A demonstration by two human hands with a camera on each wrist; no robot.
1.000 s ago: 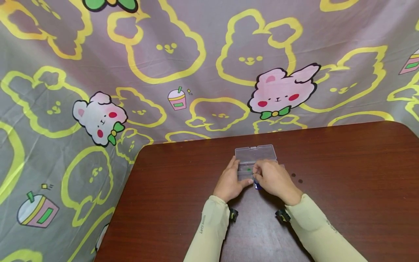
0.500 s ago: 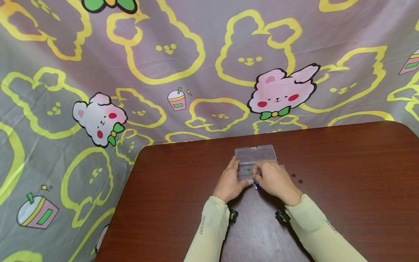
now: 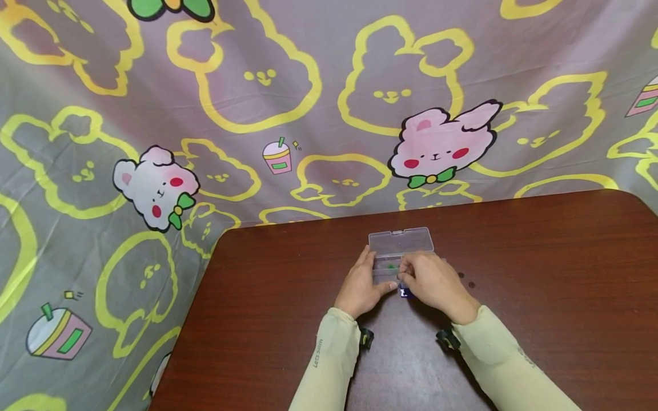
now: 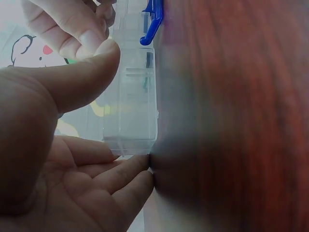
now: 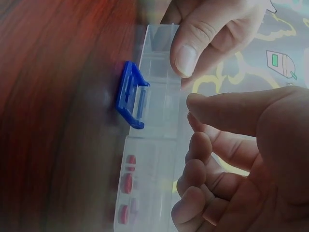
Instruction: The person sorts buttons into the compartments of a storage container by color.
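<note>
A clear plastic compartment box point(image 3: 385, 276) stands on the table with its lid point(image 3: 400, 242) raised at the back. My left hand point(image 3: 358, 284) grips the box's left end, fingers along its side and thumb over the front edge. A blue clasp point(image 5: 128, 95) hangs unlatched at the front. Over the middle compartments, my right hand point(image 3: 430, 276) has curled fingers, thumb and forefinger tips close together; I cannot tell whether something small is between them. Something small and green point(image 3: 391, 267) lies inside the box. Several red discs point(image 5: 127, 183) are in the right-hand section.
Two small dark discs point(image 3: 472, 284) lie on the brown wooden table point(image 3: 545, 285), right of the box. Behind the table hangs a patterned cloth point(image 3: 329, 103). Each wrist wears a black camera strap point(image 3: 366, 338) over a pale sleeve.
My right hand has shifted slightly to the right, so more of the blue clasp shows. The left hand and the box have stayed in place.
</note>
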